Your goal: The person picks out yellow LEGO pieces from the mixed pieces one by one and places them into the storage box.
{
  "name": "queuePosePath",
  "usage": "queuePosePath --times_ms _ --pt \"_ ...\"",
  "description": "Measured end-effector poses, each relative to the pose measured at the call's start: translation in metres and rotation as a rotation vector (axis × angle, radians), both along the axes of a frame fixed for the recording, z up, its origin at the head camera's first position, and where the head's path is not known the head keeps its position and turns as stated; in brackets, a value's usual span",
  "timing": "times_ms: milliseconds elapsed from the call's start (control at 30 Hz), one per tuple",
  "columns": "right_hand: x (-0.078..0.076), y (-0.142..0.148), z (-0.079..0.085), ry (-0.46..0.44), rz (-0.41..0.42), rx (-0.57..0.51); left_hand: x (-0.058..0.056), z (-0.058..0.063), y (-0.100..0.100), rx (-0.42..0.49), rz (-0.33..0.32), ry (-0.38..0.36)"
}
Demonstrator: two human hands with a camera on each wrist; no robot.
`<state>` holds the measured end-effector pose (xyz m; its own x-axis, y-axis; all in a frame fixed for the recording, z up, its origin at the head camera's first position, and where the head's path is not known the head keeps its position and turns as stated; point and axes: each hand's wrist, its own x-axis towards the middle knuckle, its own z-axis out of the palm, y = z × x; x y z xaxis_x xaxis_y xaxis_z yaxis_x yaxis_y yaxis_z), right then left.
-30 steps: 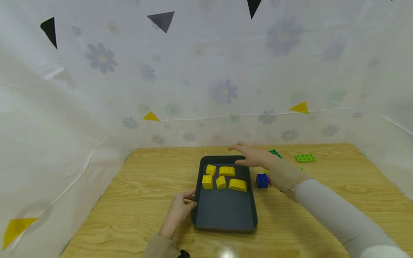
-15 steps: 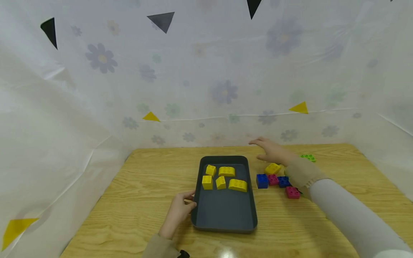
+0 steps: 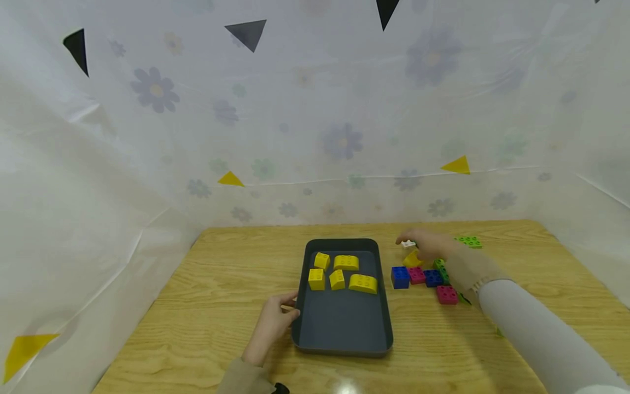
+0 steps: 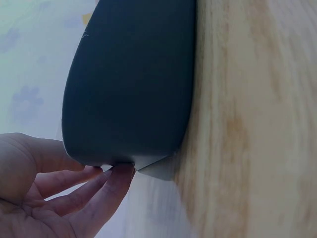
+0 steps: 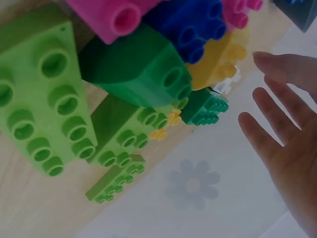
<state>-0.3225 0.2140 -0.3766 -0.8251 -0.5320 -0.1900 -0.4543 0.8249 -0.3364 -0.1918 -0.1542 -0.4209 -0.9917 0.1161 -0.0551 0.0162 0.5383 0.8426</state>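
Observation:
A dark grey tray with several yellow toy bricks in its far half lies in the middle of the head view. My left hand rests its fingertips against the tray's left side. The left wrist view shows these fingertips along the tray's outer wall. My right hand hovers over the far part of the brick pile, fingers pointing left beside a white brick and a yellow brick. In the right wrist view this hand has its fingers spread, with nothing between them.
Blue, pink and green bricks lie right of the tray, partly under the right forearm. A light green brick lies farther back. A flowered white curtain rises behind the table's far edge.
My right hand has moved right from above the tray's far corner, then lowered over the bricks, uncovering several of them. My left hand and the tray have stayed put.

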Motion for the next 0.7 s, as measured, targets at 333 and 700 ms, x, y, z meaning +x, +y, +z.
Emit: queuePosePath --times_ms 333,700 --pt "0.003 0.005 -0.017 -0.032 -0.033 0.014 0.0 -0.002 0.0 0.009 -0.005 0.01" --pt "0.002 0.005 -0.027 0.09 0.02 0.022 0.0 -0.001 -0.001 0.006 -0.005 0.012"
